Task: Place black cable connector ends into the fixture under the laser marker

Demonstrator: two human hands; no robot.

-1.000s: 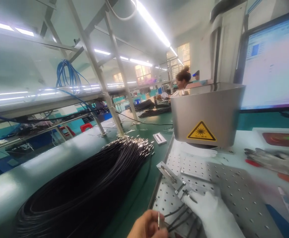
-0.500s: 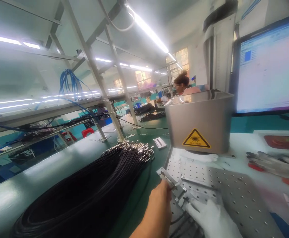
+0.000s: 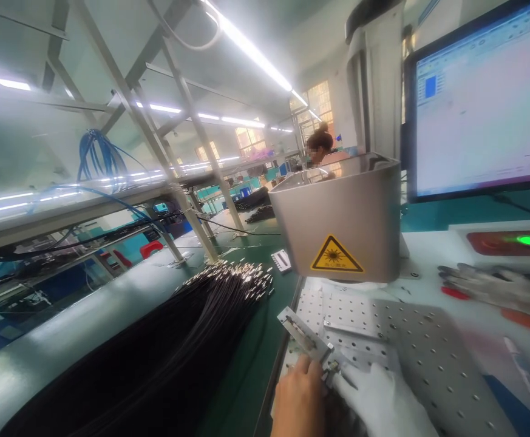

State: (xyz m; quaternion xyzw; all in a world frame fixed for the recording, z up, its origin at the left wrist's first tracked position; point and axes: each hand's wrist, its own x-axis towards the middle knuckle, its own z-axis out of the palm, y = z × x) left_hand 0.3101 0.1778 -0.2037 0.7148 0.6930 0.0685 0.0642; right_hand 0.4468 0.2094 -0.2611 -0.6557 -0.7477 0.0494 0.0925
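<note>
My left hand [image 3: 297, 394] is bare, its fingers curled at the near end of a metal fixture [image 3: 303, 334]; whatever they pinch is hidden. Beside it, my right hand [image 3: 380, 397] wears a white glove, with its thumb and fingertips closed on a small shiny cable end [image 3: 332, 366] at the fixture's near end. The fixture lies aslant on a perforated metal plate [image 3: 433, 346]. Dark cable shows dimly between and below my hands. To the left rests a large bundle of black cables [image 3: 155, 358], its many metal tips pointing away from me.
Behind the plate stands a metal machine housing [image 3: 337, 212] with a yellow laser warning sign. A monitor [image 3: 483, 115], a glove [image 3: 496, 288] and a pen [image 3: 526, 379] are on the right. A small white slotted piece [image 3: 281, 261] lies past the bundle. A co-worker [image 3: 323, 145] sits farther back.
My left hand has drawn back along the fixture from its middle to its near end, by my right fingertips. The camera has turned slightly right, shifting the scene left.
</note>
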